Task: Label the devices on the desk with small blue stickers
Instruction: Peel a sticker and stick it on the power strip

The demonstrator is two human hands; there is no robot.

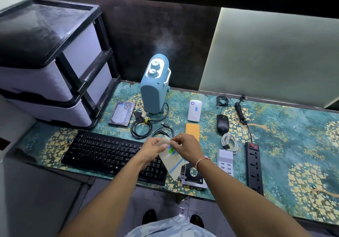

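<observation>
A grey plastic drawer unit [45,67] stands at the left end of the teal floral-patterned desk [286,145], before a dark wall. Over the black keyboard [113,154], the left hand [153,149] grips a translucent sticker sheet [171,160]; the right hand [186,147] pinches its top edge. A black power strip [255,168] lies rightward.

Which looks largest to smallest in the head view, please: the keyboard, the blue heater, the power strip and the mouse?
1. keyboard, widest on the desk.
2. blue heater; it stands farther back, so its true size against the strip is unsure.
3. power strip, long but narrow.
4. mouse, clearly smallest.
</observation>
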